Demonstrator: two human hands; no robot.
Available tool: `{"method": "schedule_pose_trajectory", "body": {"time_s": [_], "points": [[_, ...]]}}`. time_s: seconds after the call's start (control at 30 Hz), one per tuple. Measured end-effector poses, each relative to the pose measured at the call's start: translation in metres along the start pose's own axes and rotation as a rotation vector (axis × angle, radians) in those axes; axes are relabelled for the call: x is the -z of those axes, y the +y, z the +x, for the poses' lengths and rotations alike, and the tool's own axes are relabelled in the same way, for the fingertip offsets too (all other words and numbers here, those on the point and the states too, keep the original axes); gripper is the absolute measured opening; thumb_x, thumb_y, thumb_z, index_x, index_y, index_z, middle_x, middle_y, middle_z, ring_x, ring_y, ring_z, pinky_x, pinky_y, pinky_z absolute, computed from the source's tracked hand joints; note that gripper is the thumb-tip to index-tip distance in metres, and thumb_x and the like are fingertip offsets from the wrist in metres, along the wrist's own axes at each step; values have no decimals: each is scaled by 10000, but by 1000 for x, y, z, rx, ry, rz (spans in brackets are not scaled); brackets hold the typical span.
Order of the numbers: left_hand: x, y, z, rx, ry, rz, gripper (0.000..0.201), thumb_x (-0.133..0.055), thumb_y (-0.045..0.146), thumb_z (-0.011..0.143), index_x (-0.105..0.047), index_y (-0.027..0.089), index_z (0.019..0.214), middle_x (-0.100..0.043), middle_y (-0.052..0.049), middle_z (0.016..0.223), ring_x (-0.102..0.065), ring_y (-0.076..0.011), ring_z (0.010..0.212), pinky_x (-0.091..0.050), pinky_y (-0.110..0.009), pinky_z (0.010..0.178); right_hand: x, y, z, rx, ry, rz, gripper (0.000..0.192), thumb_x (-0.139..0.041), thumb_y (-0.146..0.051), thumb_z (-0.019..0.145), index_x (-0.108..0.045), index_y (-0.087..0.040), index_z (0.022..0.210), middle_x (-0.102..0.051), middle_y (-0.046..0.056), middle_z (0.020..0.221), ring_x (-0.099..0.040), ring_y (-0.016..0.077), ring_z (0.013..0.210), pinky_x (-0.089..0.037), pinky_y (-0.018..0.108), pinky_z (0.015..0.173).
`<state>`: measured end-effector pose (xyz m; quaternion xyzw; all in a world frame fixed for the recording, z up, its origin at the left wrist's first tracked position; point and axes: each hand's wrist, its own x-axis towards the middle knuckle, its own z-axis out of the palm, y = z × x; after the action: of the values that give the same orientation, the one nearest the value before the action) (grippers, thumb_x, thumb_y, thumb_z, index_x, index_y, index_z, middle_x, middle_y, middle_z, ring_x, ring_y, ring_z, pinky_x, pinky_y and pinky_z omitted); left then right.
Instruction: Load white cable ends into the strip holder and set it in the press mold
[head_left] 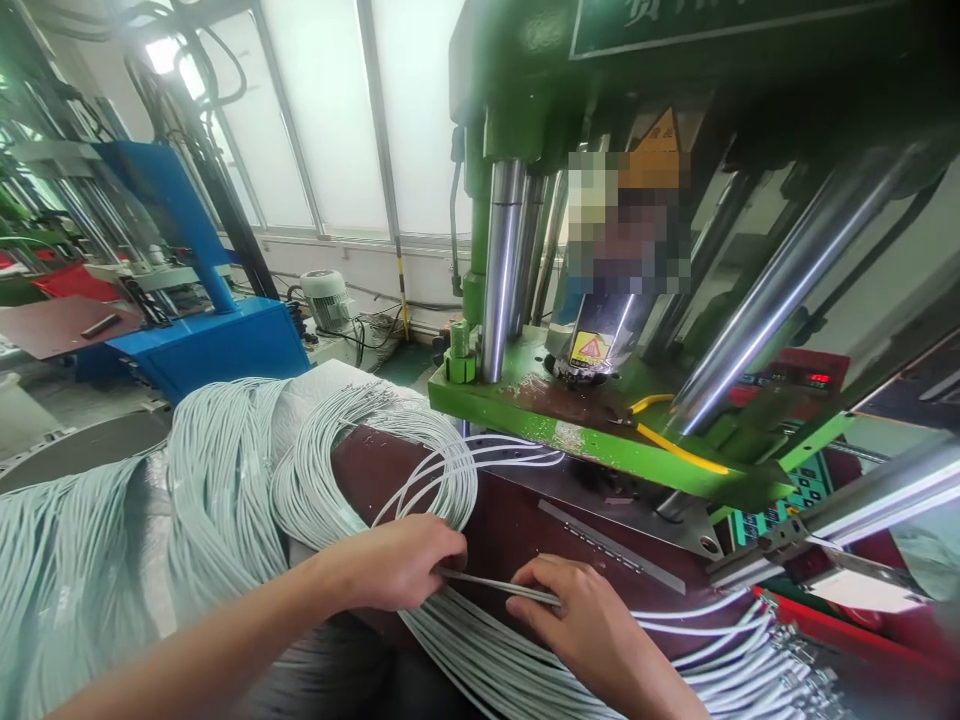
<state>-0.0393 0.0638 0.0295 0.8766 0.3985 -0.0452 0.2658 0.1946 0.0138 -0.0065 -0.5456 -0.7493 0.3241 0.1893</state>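
Observation:
Thin white cable runs between my two hands over a dark brown tabletop. My left hand is closed around it, and its fingertips are partly hidden. To the right, my right hand pinches the same cable between thumb and fingers. Past my left hand lies a loose coil of white cable, and a few loops reach under the green press. Below my hands a bundle of white cables sweeps right to a cluster of metal ends.
A green press with steel columns stands ahead, with a hot-surface label on it. A narrow metal strip with small parts lies on the tabletop. Large cable coils fill the left. A blue machine stands behind them.

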Motion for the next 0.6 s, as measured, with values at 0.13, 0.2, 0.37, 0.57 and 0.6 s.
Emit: {"method": "schedule_pose_trajectory", "body": {"time_s": [0.13, 0.2, 0.37, 0.57, 0.6], "points": [[10, -2, -1, 12, 8, -94, 191, -557, 183, 737, -646, 240, 896, -692, 14, 883, -633, -177, 859, -448, -251, 759, -1, 0, -2, -18, -25, -40, 125, -645, -368, 814, -678, -248, 806, -645, -18, 819, -597, 182, 799, -387, 276, 707], [15, -3, -1, 28, 17, -123, 195, -555, 199, 741, -642, 232, 912, -687, 11, 893, -631, -168, 837, -444, -241, 732, -4, 2, -2, -6, -16, -60, 158, -679, -390, 782, -682, -249, 853, -649, 1, 891, -594, 209, 883, -392, 285, 740], [15, 3, 2, 21, 30, -155, 230, -585, 219, 702, -620, 232, 929, -672, 18, 876, -616, -160, 802, -432, -230, 706, -5, -3, -3, -2, 15, -76, 104, -614, -339, 852, -680, -258, 863, -704, -7, 834, -634, 196, 831, -399, 270, 732], [-15, 24, 10, 120, 108, -106, 173, -525, 330, 766, -651, 214, 740, -652, 12, 706, -578, -163, 668, -396, -237, 648, 15, -40, -20, 114, 161, -112, 126, -598, -324, 859, -661, -260, 948, -714, -14, 891, -643, 171, 861, -421, 230, 769], [-16, 26, 10, 126, 128, -144, 192, -527, 348, 766, -657, 223, 703, -646, 27, 658, -571, -155, 632, -393, -226, 622, 19, -40, -24, 127, 154, -107, 143, -605, -329, 850, -657, -265, 967, -714, -21, 885, -644, 165, 847, -425, 223, 761]]}}
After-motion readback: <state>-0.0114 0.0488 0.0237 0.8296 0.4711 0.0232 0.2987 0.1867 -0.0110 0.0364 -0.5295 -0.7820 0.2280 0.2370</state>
